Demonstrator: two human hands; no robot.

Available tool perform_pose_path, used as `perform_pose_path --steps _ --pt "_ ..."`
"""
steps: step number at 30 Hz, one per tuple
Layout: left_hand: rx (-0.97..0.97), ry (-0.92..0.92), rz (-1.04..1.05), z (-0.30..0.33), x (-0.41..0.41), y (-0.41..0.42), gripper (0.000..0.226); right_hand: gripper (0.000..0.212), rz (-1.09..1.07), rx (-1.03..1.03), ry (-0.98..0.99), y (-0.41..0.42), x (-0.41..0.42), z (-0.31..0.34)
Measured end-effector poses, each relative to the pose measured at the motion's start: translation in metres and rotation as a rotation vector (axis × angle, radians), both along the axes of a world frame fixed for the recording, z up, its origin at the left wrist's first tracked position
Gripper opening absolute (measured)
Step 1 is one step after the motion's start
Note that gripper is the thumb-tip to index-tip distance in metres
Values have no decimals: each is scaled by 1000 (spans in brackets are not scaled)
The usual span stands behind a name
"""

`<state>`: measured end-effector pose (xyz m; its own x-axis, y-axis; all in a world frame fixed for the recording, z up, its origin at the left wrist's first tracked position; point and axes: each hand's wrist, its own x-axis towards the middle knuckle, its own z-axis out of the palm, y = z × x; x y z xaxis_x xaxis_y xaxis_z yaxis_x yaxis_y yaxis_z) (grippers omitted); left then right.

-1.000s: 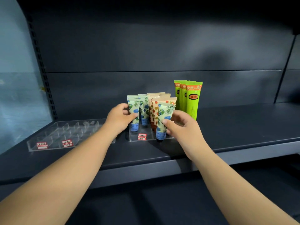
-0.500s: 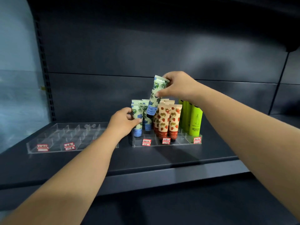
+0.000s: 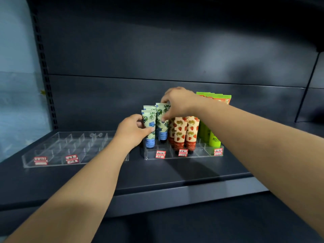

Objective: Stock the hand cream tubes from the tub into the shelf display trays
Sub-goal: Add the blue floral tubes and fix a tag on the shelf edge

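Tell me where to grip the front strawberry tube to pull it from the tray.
Pinch the flat crimped top of the front strawberry tube from above, fingers on front and back faces. It stands cap-down in the clear tray, neighbours tight on its left and behind, so the lower body is likely hard to reach.

Blue-flowered tube (image 3: 162,122), earlier raised in right hand (image 3: 178,102), now down in tray (image 3: 184,156).
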<state>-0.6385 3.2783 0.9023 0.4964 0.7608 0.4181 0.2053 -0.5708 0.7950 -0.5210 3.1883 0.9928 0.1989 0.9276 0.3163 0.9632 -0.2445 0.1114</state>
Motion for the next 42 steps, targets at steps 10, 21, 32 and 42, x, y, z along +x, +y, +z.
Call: perform_pose_path --steps 10,21,32,42 --pt "23 18 6 1 -1 -2 21 54 -75 -113 -130 9 -2 -8" --pt "-14 25 8 0 1 -4 29 52 -55 -114 1 3 -1 -1" --pt "-56 21 -19 2 -1 -5 40 39 -27 -128 187 4 3 4" --pt "-23 16 21 3 -1 -5 41 33 -3 -110 199 5 2 9"
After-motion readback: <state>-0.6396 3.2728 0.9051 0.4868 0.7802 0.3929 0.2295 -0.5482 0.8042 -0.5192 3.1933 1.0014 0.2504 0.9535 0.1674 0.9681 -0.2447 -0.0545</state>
